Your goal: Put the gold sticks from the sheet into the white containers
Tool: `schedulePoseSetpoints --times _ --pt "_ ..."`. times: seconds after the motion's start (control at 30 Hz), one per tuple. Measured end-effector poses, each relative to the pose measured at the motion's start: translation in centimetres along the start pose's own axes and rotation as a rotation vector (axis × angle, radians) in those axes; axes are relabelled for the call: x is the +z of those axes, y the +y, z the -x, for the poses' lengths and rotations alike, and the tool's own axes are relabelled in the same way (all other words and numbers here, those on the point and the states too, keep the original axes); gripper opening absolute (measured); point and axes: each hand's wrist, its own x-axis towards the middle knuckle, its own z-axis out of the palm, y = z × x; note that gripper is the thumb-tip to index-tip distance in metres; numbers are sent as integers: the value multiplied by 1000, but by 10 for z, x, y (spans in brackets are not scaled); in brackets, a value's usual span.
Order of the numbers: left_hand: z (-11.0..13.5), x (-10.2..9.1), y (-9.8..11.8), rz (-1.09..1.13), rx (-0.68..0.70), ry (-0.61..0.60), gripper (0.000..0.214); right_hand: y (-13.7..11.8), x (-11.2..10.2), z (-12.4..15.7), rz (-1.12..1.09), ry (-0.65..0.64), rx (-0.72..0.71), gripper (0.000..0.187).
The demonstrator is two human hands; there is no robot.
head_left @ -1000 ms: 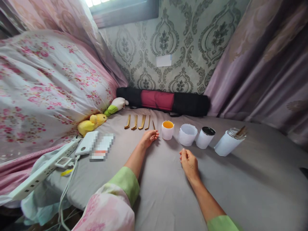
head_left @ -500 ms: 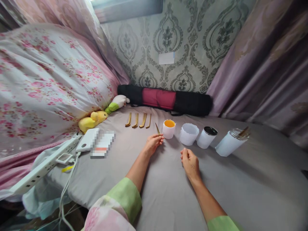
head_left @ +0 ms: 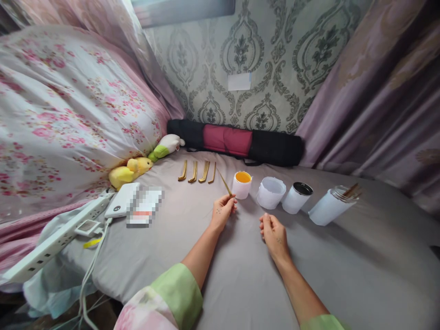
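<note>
My left hand point(head_left: 224, 211) is pinched on a thin gold utensil point(head_left: 224, 182) that points up and to the left, just left of a white cup with an orange inside point(head_left: 242, 184). My right hand point(head_left: 274, 233) rests on the grey sheet point(head_left: 240, 275) with its fingers loosely curled and nothing in it. Several more gold utensils point(head_left: 197, 172) lie in a row further back. To the right stand a wide white cup point(head_left: 271, 192), a white cup with a dark inside point(head_left: 298, 197) and a tilted jar point(head_left: 330, 205) holding gold utensils.
A black and red bag point(head_left: 237, 142) lies along the patterned wall. Two plush toys point(head_left: 146, 160) sit beside a floral duvet point(head_left: 68, 114) on the left. A power strip point(head_left: 51, 247), a white power bank point(head_left: 120, 201) and cables lie at the left edge. Curtains hang at right.
My left hand picked the gold utensil up off the sheet and drew back toward me with it. The right hand stayed nearly still.
</note>
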Motion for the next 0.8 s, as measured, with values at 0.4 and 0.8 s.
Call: schedulePoseSetpoints --times 0.4,0.8 --pt "8 2 -5 -358 325 20 27 -6 -3 2 -57 -85 110 42" --pt "20 8 -1 -616 595 -140 27 -12 -5 4 -135 -94 114 40"
